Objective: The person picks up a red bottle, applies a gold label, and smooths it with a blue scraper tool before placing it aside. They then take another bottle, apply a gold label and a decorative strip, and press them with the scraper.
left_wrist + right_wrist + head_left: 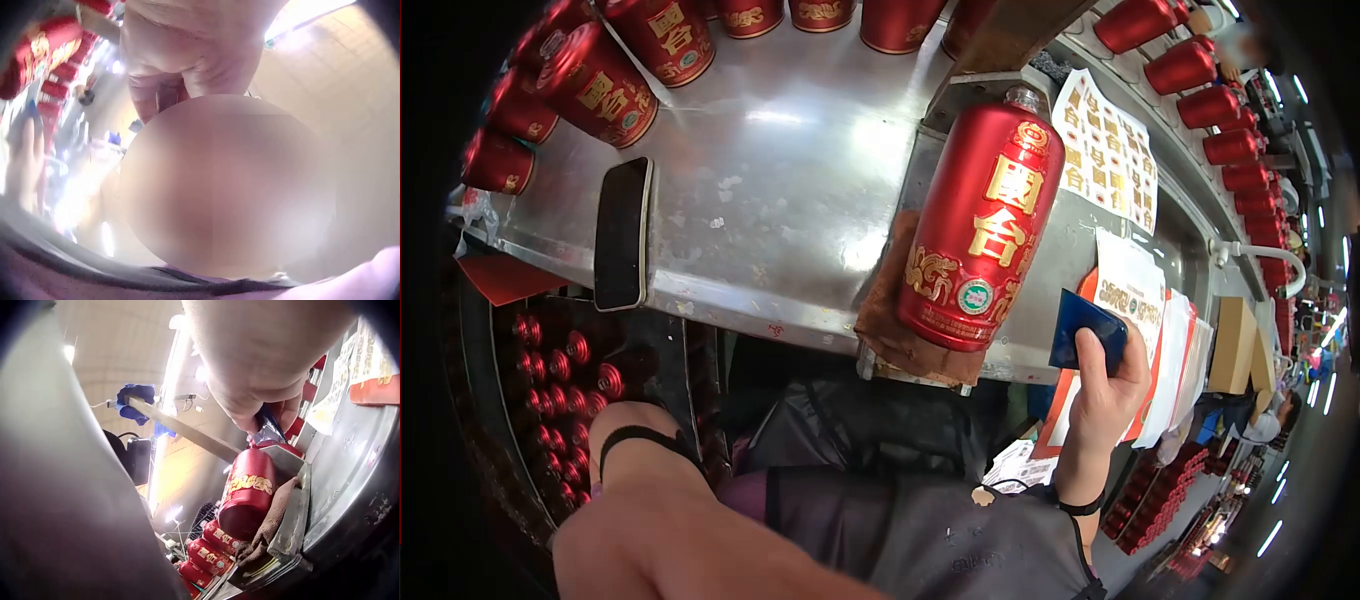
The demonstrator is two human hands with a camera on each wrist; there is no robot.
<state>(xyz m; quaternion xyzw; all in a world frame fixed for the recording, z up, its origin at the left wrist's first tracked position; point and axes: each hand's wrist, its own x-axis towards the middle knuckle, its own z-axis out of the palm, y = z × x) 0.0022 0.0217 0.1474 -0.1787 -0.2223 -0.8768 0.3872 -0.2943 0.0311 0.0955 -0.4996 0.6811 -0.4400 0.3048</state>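
Note:
My right hand [1108,385] pinches a flat blue card [1082,330] beside the front edge of the bench, to the right of a large red bottle [985,225]. The bottle lies on a brown cloth [900,325], its gold characters facing up. In the right wrist view the hand [269,362] and part of the dark blue card [270,425] appear above the bottle [250,494]. My left arm is raised close to the head camera. The left wrist view has the left hand [194,47] near a blurred area; its fingers are mostly hidden.
A phone [622,235] lies on the metal bench [770,190]. Red bottles stand at its far left and back. Gold-character sticker sheets [1105,150] lie right of the bottle, with more papers [1128,270] near the right hand. A brown beam [1010,35] rises behind the bottle.

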